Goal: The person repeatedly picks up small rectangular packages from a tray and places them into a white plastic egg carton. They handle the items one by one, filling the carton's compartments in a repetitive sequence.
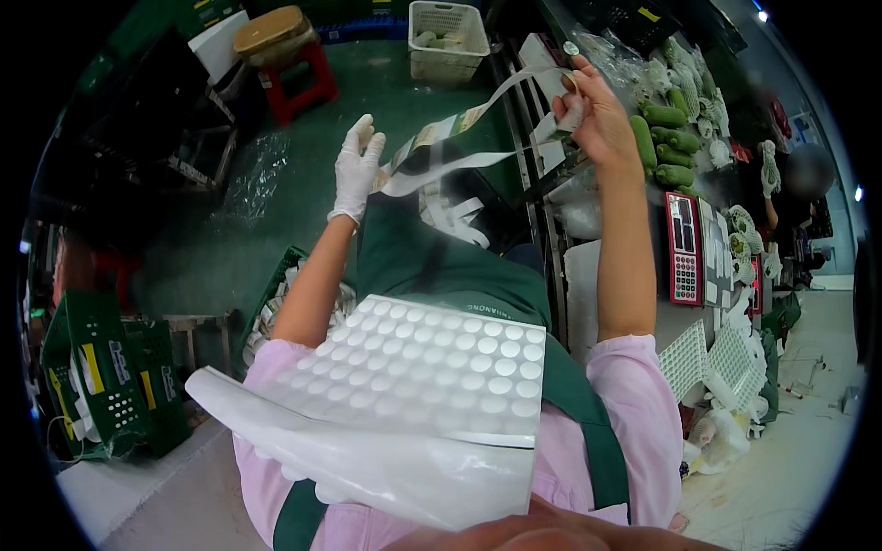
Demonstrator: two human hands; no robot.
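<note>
My left hand [354, 169], in a thin white glove, is raised over the floor with its thumb apart from its fingers and nothing visible in its grip. Beside its palm curves a long loop of printed label strip [451, 127]; whether they touch is unclear. The strip runs to my bare right hand [598, 113], whose fingers close around a small label roll [561, 124]. A small round sticker [570, 48] sits at the right fingertips. Across my chest lies a sheet of round white stickers [441, 358], its near edge curling.
Green gourds [665, 141], some in foam nets, lie on the bench at right beside a red scale [683, 248]. A white crate [448, 41] and a red stool [293, 76] stand ahead. Green crates [103, 372] are at left. Another person [792, 200] is at far right.
</note>
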